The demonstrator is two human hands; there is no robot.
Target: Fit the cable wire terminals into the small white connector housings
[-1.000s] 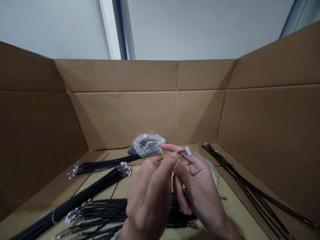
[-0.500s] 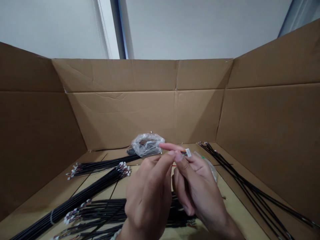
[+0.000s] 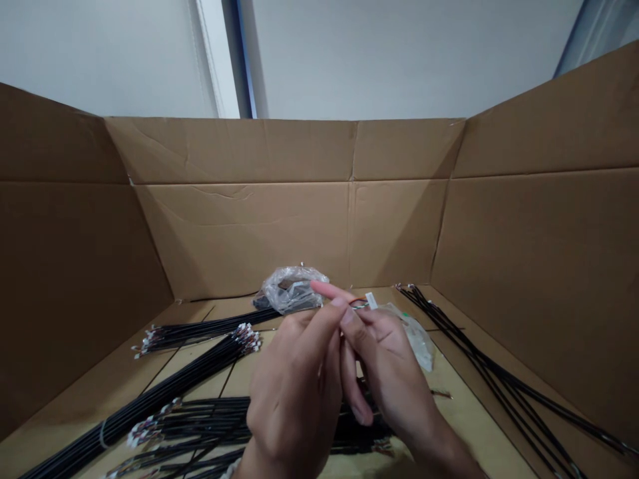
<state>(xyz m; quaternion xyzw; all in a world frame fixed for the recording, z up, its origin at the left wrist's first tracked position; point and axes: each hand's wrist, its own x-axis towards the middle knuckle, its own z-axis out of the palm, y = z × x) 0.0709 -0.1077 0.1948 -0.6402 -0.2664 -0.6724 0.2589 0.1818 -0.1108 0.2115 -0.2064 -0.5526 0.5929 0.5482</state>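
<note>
A small white connector (image 3: 371, 301) with thin coloured wires, orange, green and white among them, sticks up past the fingertips at the centre. My right hand (image 3: 387, 366) pinches its wires between thumb and fingers. Pressed against it, thumb tip to thumb tip, my left hand (image 3: 299, 386) is closed too, its fingers curled; the wires run into that grip and are hidden there. Below both hands lies a spread of black cables (image 3: 214, 416) with white connectors at their left ends.
Cardboard walls (image 3: 279, 233) rise at the back and both sides. A tied black bundle (image 3: 164, 392) lies left, another bundle (image 3: 214, 324) behind it. A clear plastic bag (image 3: 294, 289) sits at the back, a second bag (image 3: 419, 339) behind my right hand. Long black cables (image 3: 489, 366) lie right.
My right hand and the connector have shifted slightly left. More coloured wire shows below the connector, and more of the plastic bag behind my right hand is visible.
</note>
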